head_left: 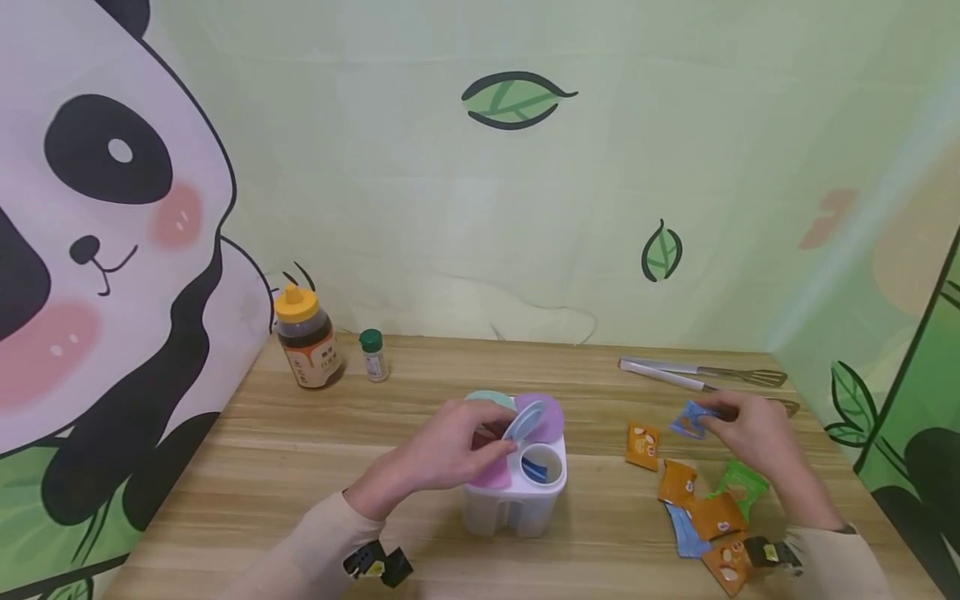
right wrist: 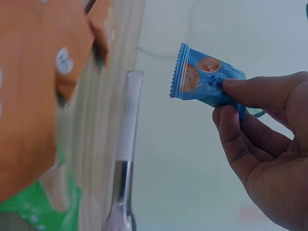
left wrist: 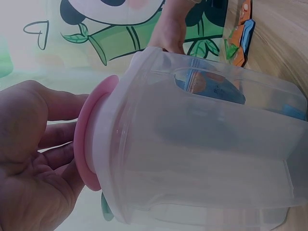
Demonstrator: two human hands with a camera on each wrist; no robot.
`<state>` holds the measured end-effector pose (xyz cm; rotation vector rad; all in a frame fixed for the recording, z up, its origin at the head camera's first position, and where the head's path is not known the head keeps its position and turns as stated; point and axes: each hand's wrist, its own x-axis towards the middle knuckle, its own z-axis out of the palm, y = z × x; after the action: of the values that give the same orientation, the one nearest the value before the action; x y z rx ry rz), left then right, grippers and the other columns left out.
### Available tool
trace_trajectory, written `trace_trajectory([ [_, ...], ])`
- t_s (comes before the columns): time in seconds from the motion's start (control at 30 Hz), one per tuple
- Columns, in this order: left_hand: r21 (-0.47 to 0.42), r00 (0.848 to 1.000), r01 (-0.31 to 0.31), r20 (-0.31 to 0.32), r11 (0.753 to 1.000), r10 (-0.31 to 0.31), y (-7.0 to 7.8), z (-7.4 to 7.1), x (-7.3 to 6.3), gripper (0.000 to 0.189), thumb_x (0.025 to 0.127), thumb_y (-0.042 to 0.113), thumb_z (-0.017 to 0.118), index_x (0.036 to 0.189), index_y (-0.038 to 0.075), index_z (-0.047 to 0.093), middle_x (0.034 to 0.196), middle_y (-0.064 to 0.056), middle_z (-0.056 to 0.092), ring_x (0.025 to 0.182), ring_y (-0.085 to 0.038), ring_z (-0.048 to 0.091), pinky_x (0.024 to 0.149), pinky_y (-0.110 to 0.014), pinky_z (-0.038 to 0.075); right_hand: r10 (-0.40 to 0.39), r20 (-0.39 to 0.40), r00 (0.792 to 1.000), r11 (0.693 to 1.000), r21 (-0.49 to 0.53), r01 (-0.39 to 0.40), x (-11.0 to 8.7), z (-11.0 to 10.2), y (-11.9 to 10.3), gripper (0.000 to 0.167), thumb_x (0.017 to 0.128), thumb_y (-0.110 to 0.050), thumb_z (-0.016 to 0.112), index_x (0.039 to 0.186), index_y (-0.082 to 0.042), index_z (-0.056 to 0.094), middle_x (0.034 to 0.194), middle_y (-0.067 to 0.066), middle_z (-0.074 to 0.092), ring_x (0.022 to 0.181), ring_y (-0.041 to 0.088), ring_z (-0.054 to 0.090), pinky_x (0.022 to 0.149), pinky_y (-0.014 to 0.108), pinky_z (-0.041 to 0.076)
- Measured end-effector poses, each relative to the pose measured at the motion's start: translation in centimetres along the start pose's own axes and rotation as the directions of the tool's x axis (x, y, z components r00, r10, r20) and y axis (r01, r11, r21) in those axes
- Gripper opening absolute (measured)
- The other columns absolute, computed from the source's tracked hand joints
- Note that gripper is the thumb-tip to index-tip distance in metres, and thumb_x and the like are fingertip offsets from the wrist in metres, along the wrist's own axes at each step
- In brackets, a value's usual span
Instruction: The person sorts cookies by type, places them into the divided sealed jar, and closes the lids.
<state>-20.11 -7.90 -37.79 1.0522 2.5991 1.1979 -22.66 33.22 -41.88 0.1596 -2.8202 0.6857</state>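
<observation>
My left hand (head_left: 461,442) pinches a round light-blue lid (head_left: 528,421), tilted up from a translucent container (head_left: 513,508). Below it, a round opening shows a blue packet inside; through the wall in the left wrist view, blue wrapping (left wrist: 216,86) is visible. The container's other lids are a teal one (head_left: 491,398), a purple one (head_left: 551,417) and a pink one (left wrist: 86,139), which my left hand (left wrist: 38,154) overlaps. At the right, my right hand (head_left: 753,429) pinches a small blue biscuit packet (right wrist: 207,79) between thumb and fingers, above the table.
Several orange packets (head_left: 718,515), a green packet (head_left: 738,487) and a blue packet (head_left: 686,532) lie in a pile at the right. Behind them lie metal utensils (head_left: 660,367). A yellow-capped bottle (head_left: 311,350) and a small green-capped jar (head_left: 375,362) stand at the back left.
</observation>
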Motion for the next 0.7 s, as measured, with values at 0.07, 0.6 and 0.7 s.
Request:
trace_trajectory([
  [0.07,0.001,1.0,0.0,0.002,1.0,0.0,0.0,0.0,0.0,0.026,0.093,0.015,0.066,0.118,0.008,0.067,0.107,-0.003,0.071,0.095,-0.01,0.068,0.083,-0.016,0.054,-0.003,0.0,1.0,1.0,0.003,0.003,0.0,-0.2,-0.7,0.018,0.084,-0.014,0.075,0.101,-0.007,0.075,0.089,0.014,0.074,0.078,0.028,0.069,0.059,0.035,0.056],
  [0.6,0.018,1.0,0.003,0.0,1.0,-0.003,0.0,0.1,0.0,0.027,0.093,0.014,0.066,0.119,0.008,0.067,0.107,-0.003,0.071,0.095,-0.01,0.068,0.083,-0.016,0.054,-0.126,-0.049,0.991,0.988,0.079,0.13,0.1,-0.7,-5.1,0.017,0.082,-0.008,0.077,0.099,-0.007,0.076,0.088,0.009,0.073,0.072,0.016,0.064,0.055,0.02,0.051],
  [0.7,0.01,1.0,0.001,-0.002,1.0,-0.001,-0.1,0.1,0.0,0.027,0.093,0.014,0.066,0.119,0.007,0.067,0.107,-0.004,0.071,0.095,-0.011,0.068,0.082,-0.016,0.054,-0.143,-0.049,0.988,0.985,0.095,0.147,0.2,-0.8,-6.0,0.017,0.082,-0.01,0.077,0.099,-0.01,0.077,0.089,0.008,0.074,0.072,0.015,0.064,0.054,0.02,0.051],
])
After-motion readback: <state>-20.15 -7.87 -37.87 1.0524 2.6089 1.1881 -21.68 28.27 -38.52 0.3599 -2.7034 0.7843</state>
